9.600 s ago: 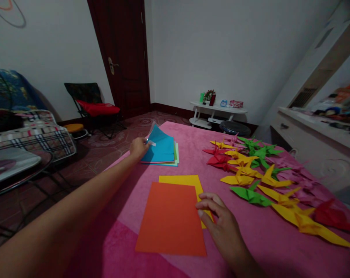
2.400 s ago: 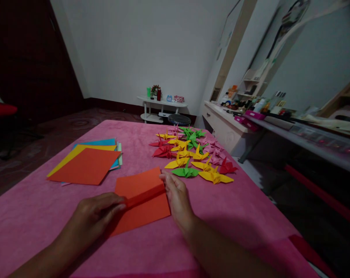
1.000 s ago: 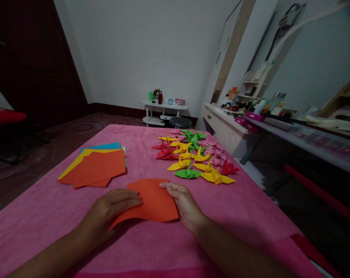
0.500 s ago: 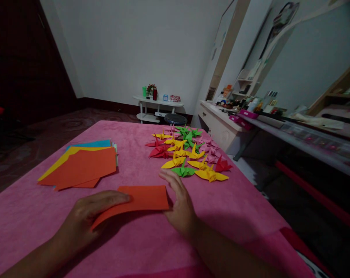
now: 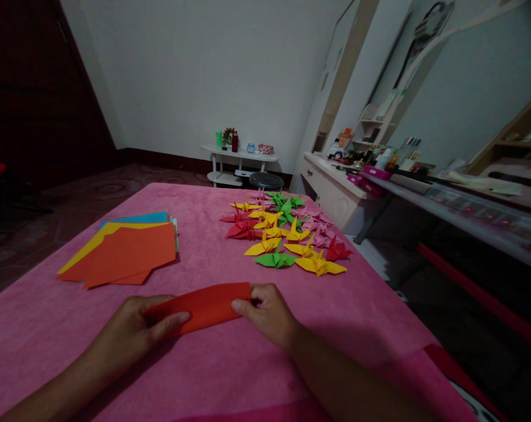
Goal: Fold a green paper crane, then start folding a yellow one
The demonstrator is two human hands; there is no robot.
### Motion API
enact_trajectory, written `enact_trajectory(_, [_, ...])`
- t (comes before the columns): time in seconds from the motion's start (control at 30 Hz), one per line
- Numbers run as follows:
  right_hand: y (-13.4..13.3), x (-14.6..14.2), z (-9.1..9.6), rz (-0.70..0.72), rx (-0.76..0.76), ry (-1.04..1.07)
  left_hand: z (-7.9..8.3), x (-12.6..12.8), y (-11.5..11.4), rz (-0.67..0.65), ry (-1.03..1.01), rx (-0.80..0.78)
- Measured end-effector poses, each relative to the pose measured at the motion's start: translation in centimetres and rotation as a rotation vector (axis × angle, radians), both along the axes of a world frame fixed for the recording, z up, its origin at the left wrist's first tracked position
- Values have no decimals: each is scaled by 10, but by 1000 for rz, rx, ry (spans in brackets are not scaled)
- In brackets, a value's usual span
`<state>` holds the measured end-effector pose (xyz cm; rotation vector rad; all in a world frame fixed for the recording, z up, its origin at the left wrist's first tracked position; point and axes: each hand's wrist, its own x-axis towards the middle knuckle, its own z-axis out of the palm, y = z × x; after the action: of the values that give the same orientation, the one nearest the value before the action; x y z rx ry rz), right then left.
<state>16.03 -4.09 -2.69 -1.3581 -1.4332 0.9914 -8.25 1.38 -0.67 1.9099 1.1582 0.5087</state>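
An orange sheet of paper, folded over into a long strip, is held just above the pink cloth in front of me. My left hand grips its left end, thumb lying on the near face and fingers behind. At the other end, my right hand pinches the right edge, with the thumb in front and the fingers curled behind it. Beyond my left hand lies a loose stack of coloured paper, orange on top with yellow and blue beneath. Past my right hand sit several folded paper cranes in green, yellow, red and pink.
The pink cloth covers the table I work at. Farther back stand a small white side table and a round dark stool. Along the right runs a white dresser crowded with bottles, under a large mirror.
My right hand, open beside the paper before, has closed on its right edge. The left thumb has come round to the near face, and the paper has tilted up toward me.
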Motion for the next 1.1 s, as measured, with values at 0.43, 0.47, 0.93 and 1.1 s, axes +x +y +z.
enact_trajectory(0.43, [4, -3, -1, -216, 163, -489, -15, -3, 19, 90, 331, 322])
enact_trajectory(0.47, [4, -3, 0, -208, 161, -515, -15, -3, 20, 91, 350, 342])
enact_trajectory(0.93, [5, -2, 6, -179, 193, -567, -21, -6, 21, 83, 415, 396])
enact_trajectory(1.1, [5, -3, 6, -174, 200, -560, -19, -4, 19, 110, 399, 405])
